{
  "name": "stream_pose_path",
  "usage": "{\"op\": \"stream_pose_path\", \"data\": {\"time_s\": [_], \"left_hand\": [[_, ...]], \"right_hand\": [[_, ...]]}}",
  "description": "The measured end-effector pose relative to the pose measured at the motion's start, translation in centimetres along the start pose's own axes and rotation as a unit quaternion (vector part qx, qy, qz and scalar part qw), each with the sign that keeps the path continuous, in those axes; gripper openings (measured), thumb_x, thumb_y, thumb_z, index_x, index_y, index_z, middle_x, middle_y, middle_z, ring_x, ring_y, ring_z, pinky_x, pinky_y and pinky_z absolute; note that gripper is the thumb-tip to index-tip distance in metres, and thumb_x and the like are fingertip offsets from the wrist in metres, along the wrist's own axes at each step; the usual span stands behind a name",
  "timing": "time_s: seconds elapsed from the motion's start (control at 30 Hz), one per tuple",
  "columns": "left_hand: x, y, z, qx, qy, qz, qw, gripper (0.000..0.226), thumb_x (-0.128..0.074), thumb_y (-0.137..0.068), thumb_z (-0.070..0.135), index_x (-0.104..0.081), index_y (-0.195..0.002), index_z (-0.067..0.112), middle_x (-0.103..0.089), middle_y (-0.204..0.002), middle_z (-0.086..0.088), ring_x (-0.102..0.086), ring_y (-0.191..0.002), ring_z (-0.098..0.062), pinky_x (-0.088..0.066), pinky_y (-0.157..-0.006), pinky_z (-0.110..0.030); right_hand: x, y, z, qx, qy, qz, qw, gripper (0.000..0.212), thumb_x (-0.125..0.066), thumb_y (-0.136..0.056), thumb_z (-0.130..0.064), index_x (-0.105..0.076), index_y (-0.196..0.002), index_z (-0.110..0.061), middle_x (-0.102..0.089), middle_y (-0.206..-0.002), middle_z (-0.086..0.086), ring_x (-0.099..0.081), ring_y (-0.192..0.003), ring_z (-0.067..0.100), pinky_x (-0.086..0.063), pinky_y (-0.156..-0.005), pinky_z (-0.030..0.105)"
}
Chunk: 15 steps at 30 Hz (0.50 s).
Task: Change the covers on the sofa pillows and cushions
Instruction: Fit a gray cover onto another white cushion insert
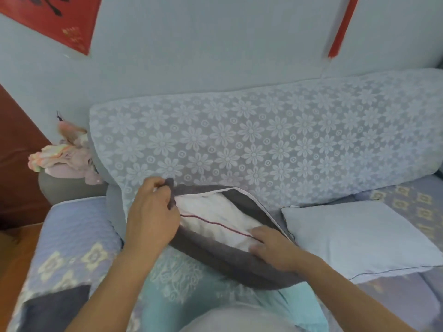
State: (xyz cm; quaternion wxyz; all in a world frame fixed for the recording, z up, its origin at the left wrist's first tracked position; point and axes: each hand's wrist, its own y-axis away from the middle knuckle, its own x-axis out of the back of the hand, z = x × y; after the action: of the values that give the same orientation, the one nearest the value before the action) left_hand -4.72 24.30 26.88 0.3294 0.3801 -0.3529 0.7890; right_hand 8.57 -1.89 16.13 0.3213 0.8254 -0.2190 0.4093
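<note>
Both hands: left (pixel 153 212) pinches soft grey cover (pixel 230 262); right (pixel 273 248) presses white insert (pixel 215 212).

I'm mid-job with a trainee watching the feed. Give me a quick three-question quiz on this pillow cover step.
1. True or false: the grey cover is open, showing the white insert.
2. Which hand pinches the cover's edge at the opening? A) left hand B) right hand C) neither
3. Fill in: the light blue pillow lies on the seat to the ____ of the grey cover.

Key: 1 true. 2 A; the right hand rests flat on the insert. 3 right.
</note>
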Motion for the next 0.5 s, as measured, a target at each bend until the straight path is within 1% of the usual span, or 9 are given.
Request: {"op": "stream_pose_path", "data": {"time_s": [0.07,0.1,0.17,0.2,0.27,0.33,0.37,0.43,0.5], "left_hand": [[-1.3,0.6,-4.0,0.064,0.008,-0.039,0.997,0.026,-0.051,-0.08,-0.011,-0.045,-0.083,0.014,-0.049,-0.098,-0.006,-0.056,-0.087,-0.036,-0.041,-0.067,-0.04],[-1.8,0.9,-6.3,0.097,-0.008,-0.045,0.994,0.03,-0.047,-0.083,-0.01,-0.05,-0.1,0.015,-0.049,-0.107,-0.008,-0.057,-0.09,-0.039,-0.044,-0.071,-0.044],[-2.3,1.9,-11.2,0.144,-0.061,-0.074,0.985,0.049,-0.047,-0.09,-0.002,-0.048,-0.134,0.019,-0.042,-0.128,-0.012,-0.059,-0.095,-0.041,-0.048,-0.08,-0.047],[-2.5,2.9,-13.7,0.15,-0.095,-0.103,0.979,0.048,-0.048,-0.093,0.001,-0.049,-0.137,0.019,-0.039,-0.13,-0.013,-0.059,-0.094,-0.041,-0.049,-0.082,-0.046],[-2.8,5.1,-18.1,0.155,-0.159,-0.18,0.958,0.037,-0.049,-0.096,0.008,-0.056,-0.132,0.017,-0.039,-0.125,-0.012,-0.058,-0.09,-0.038,-0.049,-0.081,-0.043],[-3.0,7.6,-21.4,0.172,-0.21,-0.255,0.928,0.036,-0.049,-0.097,0.011,-0.056,-0.132,0.017,-0.04,-0.122,-0.011,-0.056,-0.091,-0.033,-0.046,-0.078,-0.037],[-3.2,8.8,-22.6,0.172,-0.23,-0.28,0.916,0.038,-0.049,-0.097,0.011,-0.054,-0.134,0.017,-0.04,-0.122,-0.01,-0.054,-0.093,-0.03,-0.044,-0.076,-0.033],[-3.9,11.0,-24.2,0.155,-0.252,-0.308,0.904,0.041,-0.049,-0.095,0.009,-0.05,-0.135,0.017,-0.036,-0.12,-0.008,-0.049,-0.092,-0.025,-0.045,-0.076,-0.03],[-4.9,12.8,-24.6,0.133,-0.258,-0.316,0.903,0.039,-0.05,-0.094,0.008,-0.048,-0.132,0.016,-0.037,-0.12,-0.008,-0.048,-0.098,-0.026,-0.047,-0.078,-0.032]], "right_hand": [[-4.2,-0.3,-0.8,0.034,0.044,-0.038,0.998,0.055,-0.032,-0.092,-0.048,-0.052,-0.14,-0.03,-0.052,-0.138,-0.002,-0.047,-0.128,0.021,-0.035,-0.112,0.038],[-5.7,-0.2,-1.3,0.036,0.072,-0.032,0.996,0.054,-0.035,-0.093,-0.045,-0.05,-0.142,-0.031,-0.048,-0.142,-0.001,-0.045,-0.13,0.023,-0.034,-0.113,0.04],[-7.5,0.5,-2.1,0.041,0.151,0.044,0.987,0.048,-0.053,-0.089,-0.03,-0.051,-0.137,-0.026,-0.044,-0.142,0.005,-0.044,-0.13,0.03,-0.035,-0.113,0.043],[-8.2,0.7,-2.2,0.019,0.174,0.084,0.981,0.05,-0.062,-0.082,-0.019,-0.054,-0.131,-0.022,-0.045,-0.139,0.01,-0.047,-0.127,0.034,-0.04,-0.11,0.045],[-8.7,0.9,-1.7,-0.045,0.193,0.163,0.966,0.061,-0.071,-0.067,-0.003,-0.058,-0.126,-0.014,-0.05,-0.134,0.018,-0.051,-0.118,0.04,-0.047,-0.098,0.049],[-8.7,0.9,-0.9,-0.106,0.222,0.175,0.953,0.063,-0.071,-0.063,0.003,-0.061,-0.123,-0.01,-0.056,-0.12,0.018,-0.054,-0.102,0.039,-0.051,-0.082,0.049],[-8.7,0.9,-0.6,-0.13,0.232,0.167,0.95,0.054,-0.072,-0.063,0.003,-0.065,-0.115,-0.009,-0.059,-0.109,0.017,-0.054,-0.093,0.038,-0.051,-0.073,0.047],[-8.6,0.9,-0.4,-0.158,0.222,0.17,0.947,0.021,-0.072,-0.07,-0.001,-0.066,-0.09,-0.007,-0.059,-0.089,0.015,-0.055,-0.08,0.037,-0.047,-0.061,0.043],[-8.0,0.6,-0.8,-0.187,0.148,0.198,0.951,0.002,-0.061,-0.083,-0.005,-0.062,-0.085,-0.005,-0.059,-0.087,0.017,-0.056,-0.08,0.039,-0.041,-0.063,0.04]]}}
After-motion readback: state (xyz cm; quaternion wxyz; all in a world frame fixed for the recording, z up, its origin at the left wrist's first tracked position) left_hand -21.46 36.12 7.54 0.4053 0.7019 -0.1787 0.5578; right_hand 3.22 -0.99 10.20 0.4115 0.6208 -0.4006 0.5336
